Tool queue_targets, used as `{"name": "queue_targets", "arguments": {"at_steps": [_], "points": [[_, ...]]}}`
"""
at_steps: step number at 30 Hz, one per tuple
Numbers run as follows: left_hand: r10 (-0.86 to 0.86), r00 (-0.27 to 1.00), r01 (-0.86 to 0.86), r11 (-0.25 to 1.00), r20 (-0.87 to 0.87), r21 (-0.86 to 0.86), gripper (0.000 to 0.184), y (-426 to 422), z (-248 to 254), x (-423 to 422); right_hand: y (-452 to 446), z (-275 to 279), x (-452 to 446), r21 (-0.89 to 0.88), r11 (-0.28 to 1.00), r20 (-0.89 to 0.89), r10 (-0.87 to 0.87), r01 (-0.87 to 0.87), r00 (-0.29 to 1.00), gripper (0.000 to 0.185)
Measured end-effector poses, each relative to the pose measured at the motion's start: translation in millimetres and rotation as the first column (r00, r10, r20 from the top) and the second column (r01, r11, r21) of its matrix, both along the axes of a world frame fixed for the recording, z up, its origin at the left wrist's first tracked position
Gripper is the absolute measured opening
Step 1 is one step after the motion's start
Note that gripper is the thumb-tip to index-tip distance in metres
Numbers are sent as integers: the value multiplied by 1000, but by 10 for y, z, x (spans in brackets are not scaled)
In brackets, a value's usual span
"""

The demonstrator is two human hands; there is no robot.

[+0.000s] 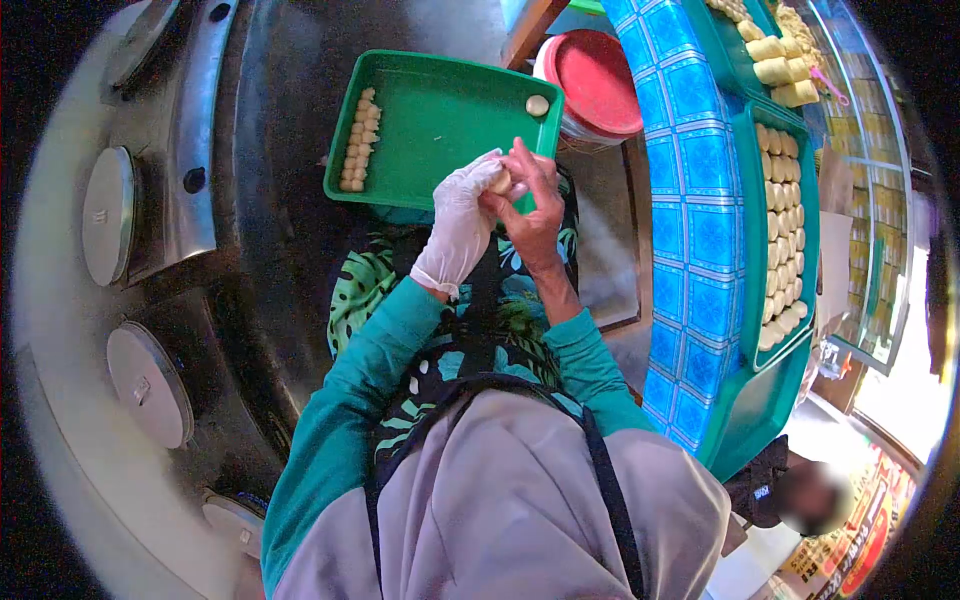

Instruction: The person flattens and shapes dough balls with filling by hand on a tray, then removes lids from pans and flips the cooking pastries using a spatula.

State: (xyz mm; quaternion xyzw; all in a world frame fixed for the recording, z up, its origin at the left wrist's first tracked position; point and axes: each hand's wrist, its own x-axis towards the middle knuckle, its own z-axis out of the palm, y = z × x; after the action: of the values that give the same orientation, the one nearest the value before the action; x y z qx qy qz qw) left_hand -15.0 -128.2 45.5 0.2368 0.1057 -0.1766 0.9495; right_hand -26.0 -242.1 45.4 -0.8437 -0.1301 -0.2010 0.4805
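Observation:
In a white glove, my left hand (458, 222) is closed around a small pale dough ball (501, 183). My bare right hand (540, 218) pinches the same piece, its thumb and fingers meeting at the dough. Both hands are over the near edge of a green tray (450, 95) above my lap. Along the tray's left side stand two rows of shaped dough pieces (358, 150) with pinched tips. One smooth round dough ball (537, 105) sits in its far right corner. My fingers partly hide the dough I hold.
A red-lidded bucket (597, 85) stands right of the tray. Farther right, a table with a blue checked cloth (685, 240) carries another green tray (752, 240) with rows of dough pieces (783, 225). Round metal lids (150, 385) line the left side. A person (775, 485) is at lower right.

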Motion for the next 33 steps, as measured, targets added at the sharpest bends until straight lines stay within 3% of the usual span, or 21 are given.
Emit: {"name": "queue_targets", "arguments": {"at_steps": [3, 5, 9, 11, 12, 14, 15, 18, 19, 23, 25, 28, 30, 32, 33], "points": [[47, 999, -47, 998, 0, 40, 32, 5, 31, -12, 10, -21, 22, 117, 993, -30, 13, -9, 999, 72], [47, 992, -58, 994, -119, -93, 34, 11, 59, 1, 27, -28, 11, 119, 993, -22, 1, 1, 1000, 72], [108, 983, -116, 992, -147, -48, 34, 31, 153, -8, 93, 111, -22, 37, 999, 43, -16, 15, 999, 74], [-63, 991, 24, 951, -116, -308, 32, 89, -14, 41, 42, 60, 50, 11, 1000, 29, 26, -26, 999, 76], [-64, 991, 24, 951, -118, -308, 32, 116, -18, 48, 19, 52, 85, -13, 998, 13, 68, -68, 998, 77], [-174, 973, 71, 849, -150, -524, 32, 150, -18, 62, -33, 50, 125, -20, 996, 0, 85, -85, 996, 77], [-173, 973, 71, 848, -149, -526, 32, 148, 18, 61, -46, 59, 142, -26, 994, -11, 104, -104, 995, 76], [-147, 983, 87, 901, -111, -425, 32, 135, 98, 31, 11, 52, 18, 75, 997, 40, -31, 28, 999, 73], [-102, 981, 28, 915, -163, -403, 32, 105, 109, 28, 22, 32, -20, 22, 998, 60, -64, 63, 996, 71], [-52, 979, -18, 942, -199, -334, 32, 65, 98, 2, 57, 28, -65, -3, 998, 75, -59, 60, 995, 71], [-37, 979, -25, 956, -203, -293, 33, 54, 95, 14, 49, 49, -47, 60, 997, -18, -42, 43, 999, 68], [11, 989, -34, 987, -147, -155, 36, 26, 82, -2, 59, 120, -56, 59, 998, -20, -29, 30, 999, 66], [115, 993, -113, 986, -12, 118, 38, -50, 74, 26, 69, 130, -116, 48, 994, 8, -101, 101, 995, 62], [158, 987, -152, 978, -37, 140, 40, -94, 51, 68, 81, 90, -174, 33, 983, 44, -184, 183, 982, 58], [189, 982, -184, 973, -26, 139, 39, -91, 15, 58, 113, 23, -227, 100, 971, -73, -211, 217, 975, 54]]}}
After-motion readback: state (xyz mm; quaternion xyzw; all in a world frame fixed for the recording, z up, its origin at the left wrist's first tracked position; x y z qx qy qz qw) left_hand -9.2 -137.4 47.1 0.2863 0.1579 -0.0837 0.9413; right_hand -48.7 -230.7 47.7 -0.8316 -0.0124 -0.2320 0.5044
